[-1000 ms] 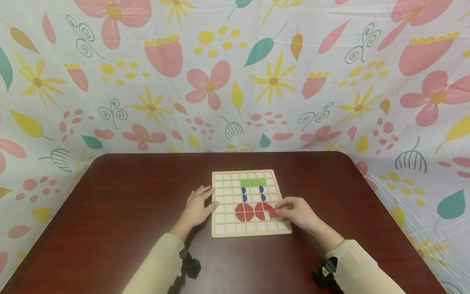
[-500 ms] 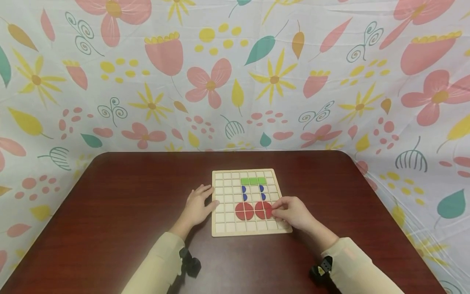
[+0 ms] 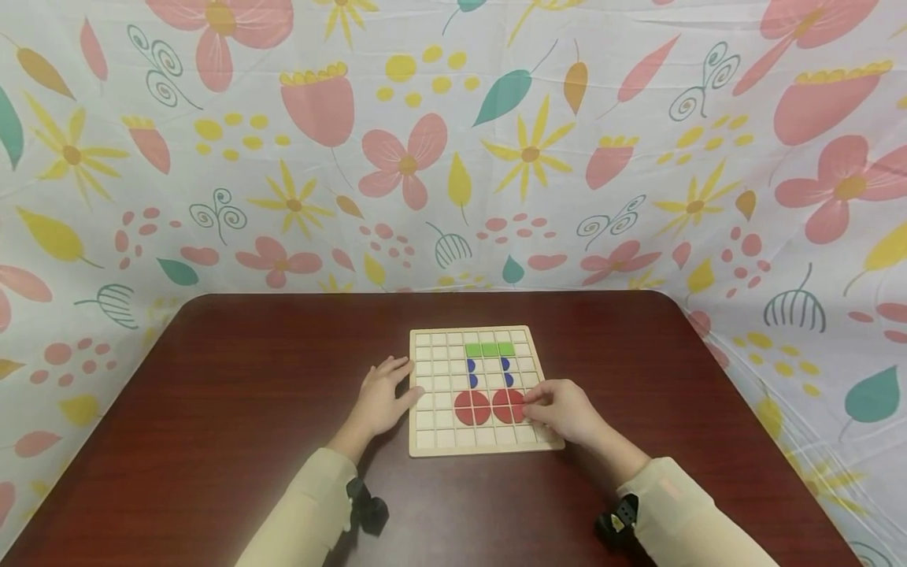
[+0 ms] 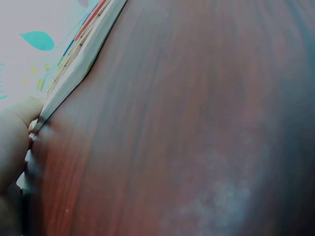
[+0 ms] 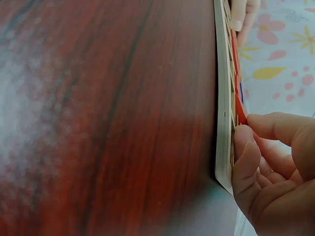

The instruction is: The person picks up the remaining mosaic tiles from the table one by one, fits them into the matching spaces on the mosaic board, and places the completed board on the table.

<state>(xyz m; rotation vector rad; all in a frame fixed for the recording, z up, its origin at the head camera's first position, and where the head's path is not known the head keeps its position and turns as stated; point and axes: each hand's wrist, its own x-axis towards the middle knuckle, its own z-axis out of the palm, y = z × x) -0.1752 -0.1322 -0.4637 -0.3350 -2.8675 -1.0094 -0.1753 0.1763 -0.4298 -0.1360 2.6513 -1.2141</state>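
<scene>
A square wooden grid board [image 3: 489,452] lies on the table. My right hand [image 3: 570,409] reaches over its right edge, pinching a red quarter-circle piece [image 3: 519,414] at the lower right of the right-hand red circle. In the right wrist view that red piece [image 5: 240,110] shows at the index fingertip, near the thumb. Along the board's left edge rests my left hand [image 3: 381,402], fingers relaxed and thumb at the rim. A second red circle [image 3: 464,414], two columns of blue half-circles [image 3: 472,366] and a green row [image 3: 489,350] sit in the grid.
The board stands on a dark reddish-brown table [image 3: 283,362] with rounded far corners. Behind and beside it hangs a white cloth [image 3: 439,71] printed with flowers and leaves. Black wrist cameras [image 3: 370,510] are strapped at both sleeves.
The right hand has moved slightly left and set the red piece into the gap at the lower right of the right circle; it stays there. The left hand has not moved.
</scene>
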